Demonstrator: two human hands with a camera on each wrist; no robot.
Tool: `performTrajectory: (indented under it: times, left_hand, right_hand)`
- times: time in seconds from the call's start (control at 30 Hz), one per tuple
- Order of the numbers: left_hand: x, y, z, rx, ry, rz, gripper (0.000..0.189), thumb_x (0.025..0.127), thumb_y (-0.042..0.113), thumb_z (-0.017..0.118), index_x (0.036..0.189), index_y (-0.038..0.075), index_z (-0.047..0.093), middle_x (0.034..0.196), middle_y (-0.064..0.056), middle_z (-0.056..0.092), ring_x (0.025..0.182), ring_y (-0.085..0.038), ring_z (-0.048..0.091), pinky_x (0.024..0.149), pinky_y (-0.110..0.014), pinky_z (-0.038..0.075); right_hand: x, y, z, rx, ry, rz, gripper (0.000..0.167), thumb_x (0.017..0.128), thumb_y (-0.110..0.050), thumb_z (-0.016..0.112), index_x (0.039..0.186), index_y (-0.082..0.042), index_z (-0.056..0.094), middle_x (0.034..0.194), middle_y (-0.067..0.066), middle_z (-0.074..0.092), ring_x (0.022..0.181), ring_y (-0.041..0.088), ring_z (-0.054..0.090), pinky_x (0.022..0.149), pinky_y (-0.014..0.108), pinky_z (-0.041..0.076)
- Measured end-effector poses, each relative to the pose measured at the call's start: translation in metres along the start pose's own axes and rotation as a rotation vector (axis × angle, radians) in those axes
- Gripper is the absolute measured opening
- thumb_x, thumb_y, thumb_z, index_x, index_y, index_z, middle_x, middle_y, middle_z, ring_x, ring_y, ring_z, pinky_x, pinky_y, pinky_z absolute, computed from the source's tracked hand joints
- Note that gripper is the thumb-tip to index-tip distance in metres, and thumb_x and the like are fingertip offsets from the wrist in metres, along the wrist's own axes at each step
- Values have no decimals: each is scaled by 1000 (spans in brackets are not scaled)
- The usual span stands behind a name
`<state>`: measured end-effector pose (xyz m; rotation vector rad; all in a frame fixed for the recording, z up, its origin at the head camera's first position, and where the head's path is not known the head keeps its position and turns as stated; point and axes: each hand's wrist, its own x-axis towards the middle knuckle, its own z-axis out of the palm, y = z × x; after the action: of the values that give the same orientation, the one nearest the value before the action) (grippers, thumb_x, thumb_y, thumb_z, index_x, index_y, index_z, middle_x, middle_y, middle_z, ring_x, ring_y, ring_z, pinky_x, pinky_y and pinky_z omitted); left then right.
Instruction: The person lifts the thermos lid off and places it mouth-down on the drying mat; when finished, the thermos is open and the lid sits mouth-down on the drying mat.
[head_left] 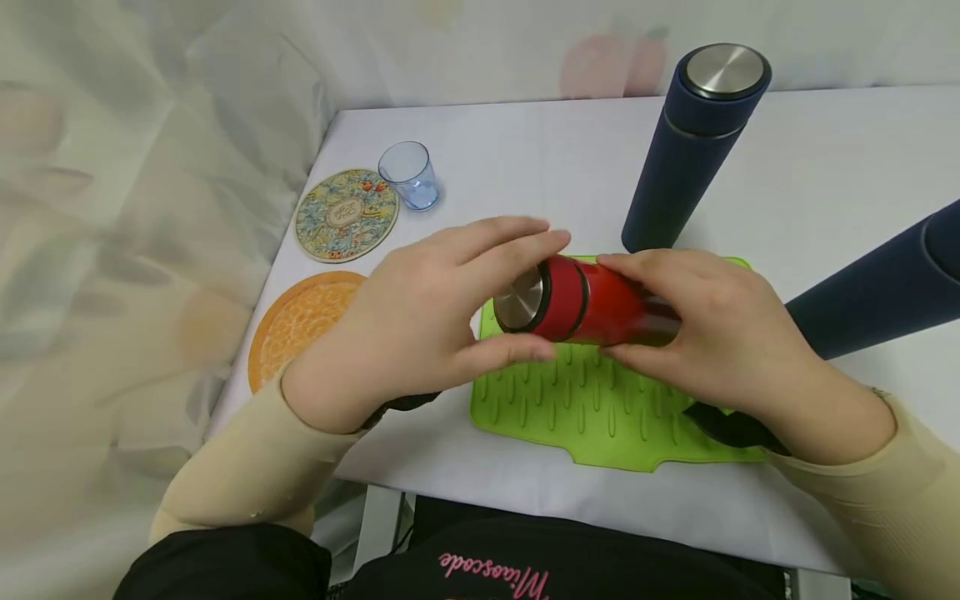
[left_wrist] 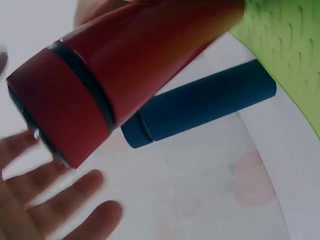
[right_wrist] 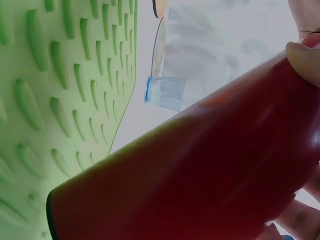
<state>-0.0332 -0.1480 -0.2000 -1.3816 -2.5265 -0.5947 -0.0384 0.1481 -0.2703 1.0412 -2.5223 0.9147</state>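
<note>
A red thermos (head_left: 618,304) with a steel-topped lid (head_left: 564,298) is tilted above the green mat (head_left: 570,408), its lid end toward the left. My right hand (head_left: 720,321) grips the body from the right, fingers on the far side and thumb on the near side. Around the lid end, my left hand (head_left: 420,312) has its fingers spread, and the left wrist view shows those fingers (left_wrist: 70,200) extended and mostly apart from the lid. The base of the thermos (right_wrist: 165,175) shows over the mat's raised ridges in the right wrist view.
Two dark blue thermoses stand on the table, one behind the mat (head_left: 690,158) and one at the right edge (head_left: 885,283). At the left are a clear blue glass (head_left: 411,177), a patterned round coaster (head_left: 345,215) and an orange round mat (head_left: 300,321), partly behind my left arm.
</note>
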Motion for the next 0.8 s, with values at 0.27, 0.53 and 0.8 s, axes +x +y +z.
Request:
performTrajectory:
  times: [0.27, 0.53, 0.8]
  left_hand:
    - [-5, -3, 4, -14, -56, 70, 55, 95, 12, 86, 147, 12, 69, 153, -13, 66, 141, -30, 65, 116, -43, 56]
    - [-8, -9, 8, 5, -37, 51, 68, 91, 23, 94, 151, 11, 63, 158, -16, 60, 144, -32, 61, 122, -44, 51]
    - [-11, -12, 9, -74, 81, 33, 52, 88, 13, 86, 138, 8, 71, 140, -15, 71, 128, -28, 70, 109, -41, 58]
  right_hand:
    - [-2, 1, 1, -42, -5, 2, 85, 64, -10, 106, 142, -10, 73, 117, 12, 82, 105, 35, 76, 86, 60, 62]
    - [-3, 2, 3, -64, -5, 8, 85, 63, -10, 106, 141, -10, 73, 117, 12, 82, 104, 36, 76, 87, 60, 61]
    - [-1, 1, 3, -65, -10, 10, 86, 64, -11, 105, 143, -12, 72, 117, 11, 82, 104, 35, 76, 85, 61, 62]
